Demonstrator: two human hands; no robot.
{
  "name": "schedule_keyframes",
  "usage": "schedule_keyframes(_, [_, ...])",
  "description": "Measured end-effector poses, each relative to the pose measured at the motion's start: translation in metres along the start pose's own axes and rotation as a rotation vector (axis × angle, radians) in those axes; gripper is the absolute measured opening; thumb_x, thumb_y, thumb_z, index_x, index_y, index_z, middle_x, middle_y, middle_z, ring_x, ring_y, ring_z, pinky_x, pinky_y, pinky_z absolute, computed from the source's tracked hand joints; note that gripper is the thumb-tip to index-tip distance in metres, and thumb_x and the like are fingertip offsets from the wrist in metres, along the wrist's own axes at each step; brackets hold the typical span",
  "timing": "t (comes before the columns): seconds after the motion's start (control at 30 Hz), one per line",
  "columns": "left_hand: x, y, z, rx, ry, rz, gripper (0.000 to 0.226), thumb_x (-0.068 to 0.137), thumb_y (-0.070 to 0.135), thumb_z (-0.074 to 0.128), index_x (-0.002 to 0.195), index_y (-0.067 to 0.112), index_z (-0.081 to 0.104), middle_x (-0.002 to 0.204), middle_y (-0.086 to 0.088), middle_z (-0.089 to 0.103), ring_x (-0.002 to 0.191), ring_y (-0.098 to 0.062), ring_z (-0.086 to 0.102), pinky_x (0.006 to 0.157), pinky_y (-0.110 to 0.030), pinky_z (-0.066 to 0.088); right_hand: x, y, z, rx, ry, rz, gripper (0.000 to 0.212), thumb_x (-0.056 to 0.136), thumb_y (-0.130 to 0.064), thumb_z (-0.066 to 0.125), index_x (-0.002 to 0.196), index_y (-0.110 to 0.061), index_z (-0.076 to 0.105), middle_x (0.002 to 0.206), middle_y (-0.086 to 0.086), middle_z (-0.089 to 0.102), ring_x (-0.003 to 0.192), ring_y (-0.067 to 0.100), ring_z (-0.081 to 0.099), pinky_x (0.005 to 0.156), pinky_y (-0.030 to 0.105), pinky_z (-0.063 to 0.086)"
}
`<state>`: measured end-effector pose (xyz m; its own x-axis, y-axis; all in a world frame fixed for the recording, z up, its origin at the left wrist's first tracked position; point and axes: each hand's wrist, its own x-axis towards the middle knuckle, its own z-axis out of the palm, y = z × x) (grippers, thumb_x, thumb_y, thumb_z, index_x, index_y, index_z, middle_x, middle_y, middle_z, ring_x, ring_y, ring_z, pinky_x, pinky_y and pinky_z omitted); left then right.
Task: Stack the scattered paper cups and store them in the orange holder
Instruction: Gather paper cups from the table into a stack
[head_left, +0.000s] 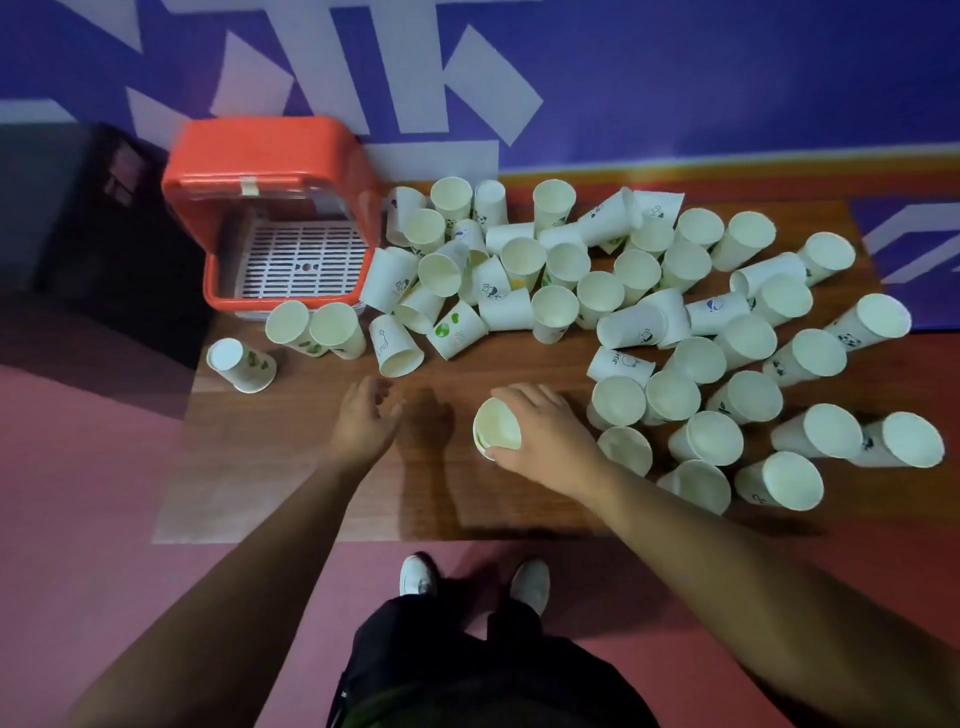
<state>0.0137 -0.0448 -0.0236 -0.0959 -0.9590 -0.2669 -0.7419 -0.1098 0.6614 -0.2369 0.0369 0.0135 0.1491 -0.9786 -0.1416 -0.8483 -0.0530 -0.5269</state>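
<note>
Paper cups (522, 258): task barely started. Far left, we see no cups inside orange holder (270, 156). Our left hand (363, 415) hovers loose, holding nothing; right hand (545, 431) grips one cup (497, 423) near centre. Rest lie scattered across the table (441, 499), rightward.

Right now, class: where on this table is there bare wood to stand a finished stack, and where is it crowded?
The table is bare along its near edge, from the lone cup at the left, past the left hand, to the right hand and its held cup. From the orange holder rightward, scattered cups crowd the back and right side.
</note>
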Motion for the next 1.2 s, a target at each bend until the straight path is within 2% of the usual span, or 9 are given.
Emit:
schedule_keyframes(0.17, [0.021, 0.008, 0.0, 0.064, 0.028, 0.062, 0.039, 0.091, 0.015, 0.07, 0.127, 0.006, 0.062, 0.124, -0.014, 0.058, 0.114, -0.028, 0.058, 0.097, -0.039, 0.048, 0.007, 0.006, 0.021, -0.036, -0.087, 0.01, 0.079, 0.081, -0.053, 0.069, 0.146, -0.021, 0.037, 0.148, -0.005, 0.04, 0.134, 0.023, 0.037, 0.112, 0.037, 0.029])
schedule_keyframes(0.3, [0.047, 0.006, -0.004, 0.269, -0.028, 0.269, 0.06, 0.077, 0.005, 0.08, 0.133, 0.002, 0.06, 0.131, -0.023, 0.053, 0.12, -0.04, 0.053, 0.1, -0.047, 0.048, 0.013, 0.009, 0.013, 0.062, -0.037, 0.095, 0.083, 0.083, -0.059, 0.065, 0.148, -0.017, 0.036, 0.15, 0.0, 0.038, 0.139, 0.022, 0.034, 0.115, 0.039, 0.029])
schedule_keyframes(0.43, [0.081, 0.0, -0.019, 0.593, -0.12, 0.504, 0.074, 0.072, -0.003, 0.081, 0.14, 0.007, 0.055, 0.139, -0.025, 0.051, 0.123, -0.046, 0.053, 0.096, -0.055, 0.053, 0.042, 0.022, -0.017, 0.123, 0.191, 0.326, 0.06, 0.094, -0.043, 0.058, 0.141, -0.011, 0.041, 0.142, 0.008, 0.042, 0.132, 0.025, 0.041, 0.108, 0.04, 0.038])
schedule_keyframes(0.6, [0.113, -0.003, -0.03, 0.825, -0.195, 0.793, 0.07, 0.072, -0.013, 0.077, 0.137, 0.006, 0.06, 0.132, -0.026, 0.059, 0.119, -0.047, 0.06, 0.096, -0.053, 0.053, 0.087, 0.044, -0.03, -0.022, 0.228, 0.454, 0.047, 0.091, -0.023, 0.056, 0.132, -0.003, 0.046, 0.128, 0.019, 0.048, 0.118, 0.035, 0.05, 0.095, 0.045, 0.047])
schedule_keyframes(0.77, [0.133, -0.007, -0.028, 0.799, -0.361, 0.894, 0.057, 0.083, -0.009, 0.068, 0.137, 0.008, 0.061, 0.134, -0.023, 0.062, 0.123, -0.044, 0.06, 0.096, -0.054, 0.052, 0.118, 0.058, -0.019, -0.079, 0.136, 0.586, 0.05, 0.091, -0.021, 0.054, 0.139, -0.01, 0.042, 0.127, 0.019, 0.05, 0.114, 0.036, 0.052, 0.084, 0.044, 0.049])
schedule_keyframes(0.87, [0.139, -0.011, -0.028, 0.791, -0.405, 0.904, 0.06, 0.085, -0.008, 0.064, 0.141, 0.011, 0.059, 0.141, -0.02, 0.059, 0.127, -0.043, 0.057, 0.097, -0.056, 0.05, 0.127, 0.069, -0.01, -0.089, 0.081, 0.647, 0.046, 0.092, -0.02, 0.053, 0.136, -0.011, 0.044, 0.126, 0.019, 0.05, 0.108, 0.036, 0.056, 0.081, 0.042, 0.049])
schedule_keyframes(0.97, [0.141, -0.014, -0.029, 0.817, -0.395, 0.919, 0.071, 0.078, -0.007, 0.067, 0.146, 0.011, 0.055, 0.141, -0.017, 0.06, 0.124, -0.043, 0.058, 0.096, -0.053, 0.05, 0.13, 0.078, 0.001, -0.11, 0.103, 0.668, 0.025, 0.092, -0.015, 0.052, 0.115, -0.007, 0.054, 0.115, 0.017, 0.054, 0.098, 0.036, 0.059, 0.073, 0.038, 0.047])
schedule_keyframes(1.07, [0.139, -0.018, -0.026, 0.8, -0.377, 0.935, 0.07, 0.076, -0.001, 0.075, 0.143, 0.009, 0.057, 0.135, -0.015, 0.064, 0.119, -0.04, 0.062, 0.096, -0.051, 0.051, 0.129, 0.08, 0.005, -0.141, 0.171, 0.658, 0.01, 0.093, -0.013, 0.053, 0.097, -0.005, 0.058, 0.105, 0.015, 0.059, 0.093, 0.034, 0.06, 0.07, 0.038, 0.049])
schedule_keyframes(1.2, [0.13, -0.015, -0.026, 0.645, -0.341, 0.855, 0.069, 0.079, 0.03, 0.077, 0.142, 0.011, 0.055, 0.133, -0.013, 0.064, 0.116, -0.038, 0.061, 0.088, -0.046, 0.048, 0.112, 0.073, 0.001, -0.003, 0.296, 0.545, 0.012, 0.09, -0.02, 0.063, 0.086, -0.009, 0.059, 0.099, 0.014, 0.056, 0.088, 0.028, 0.056, 0.067, 0.029, 0.037])
